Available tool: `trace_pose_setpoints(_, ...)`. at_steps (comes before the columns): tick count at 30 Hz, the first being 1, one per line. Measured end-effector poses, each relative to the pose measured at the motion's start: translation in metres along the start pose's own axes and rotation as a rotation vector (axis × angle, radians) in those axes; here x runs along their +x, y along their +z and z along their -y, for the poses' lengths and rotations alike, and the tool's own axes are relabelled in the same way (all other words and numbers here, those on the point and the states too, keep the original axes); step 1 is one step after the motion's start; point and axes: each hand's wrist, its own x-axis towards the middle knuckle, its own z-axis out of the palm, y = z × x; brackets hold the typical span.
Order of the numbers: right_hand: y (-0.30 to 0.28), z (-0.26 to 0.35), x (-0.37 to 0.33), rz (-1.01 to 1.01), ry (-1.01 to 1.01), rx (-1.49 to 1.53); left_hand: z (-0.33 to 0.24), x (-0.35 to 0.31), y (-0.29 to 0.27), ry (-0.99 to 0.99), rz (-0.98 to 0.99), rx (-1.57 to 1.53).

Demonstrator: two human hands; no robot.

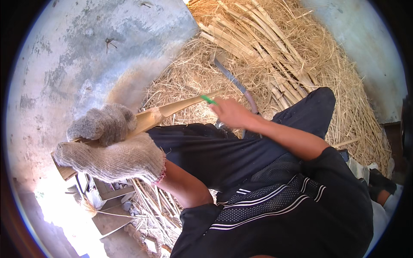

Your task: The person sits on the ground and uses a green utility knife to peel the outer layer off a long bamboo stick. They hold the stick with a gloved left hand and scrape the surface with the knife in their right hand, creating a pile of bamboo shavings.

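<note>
My left hand (114,157), in a grey knitted glove with a red edge at the cuff, is closed round a split bamboo piece (148,121). The bamboo slants up from the lower left and tapers toward the middle of the head view. Bunched grey knit fabric (103,124) sits over its upper side; I cannot tell if it belongs to the same glove. Bare, my right hand (234,113) is closed on a small green object (208,99) close to the bamboo's thin end. Most of that object is hidden in the fingers, so its kind does not show.
A curved blade (230,74) with a brownish handle lies on the fibre shavings (185,69) beyond my right hand. Split bamboo strips (266,51) are piled at the far right. Worn pale walls stand at both sides. Boxes and scraps (112,193) lie at lower left.
</note>
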Motion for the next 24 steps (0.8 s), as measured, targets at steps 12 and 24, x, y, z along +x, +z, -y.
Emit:
trace_pose_setpoints(12,0.023,0.019,-0.017,-0.116,-0.116,-0.062,-0.006,-0.005,0.005,0.005,-0.025,0.053)
trace_pose_setpoints(24,0.029,-0.015,-0.003,-0.099,-0.074,-0.079,-0.008,-0.011,0.014,0.031,-0.062,0.130)
